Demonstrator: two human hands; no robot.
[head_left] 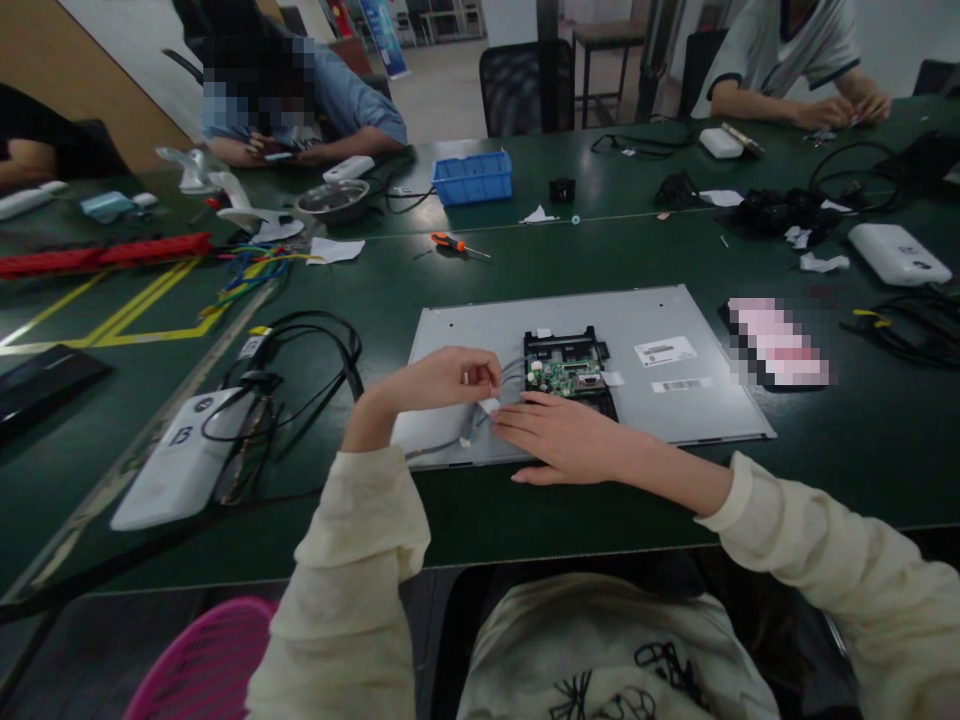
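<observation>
A flat metal-backed display panel lies in front of me, with a green circuit board in a black frame at its middle. Grey cables run from the board toward the panel's left side. My left hand is over the left part of the panel, its fingers pinched on a small white strip at the cables. Flat across the panel's near edge, my right hand has its fingers stretched out, and its fingertips reach the strip. The right hand partly covers the lower end of the black frame.
To the left lie a white power bank and looped black cables. Beyond the panel are an orange screwdriver, a blue basket and a metal bowl. A phone lies right of the panel. People sit across the table.
</observation>
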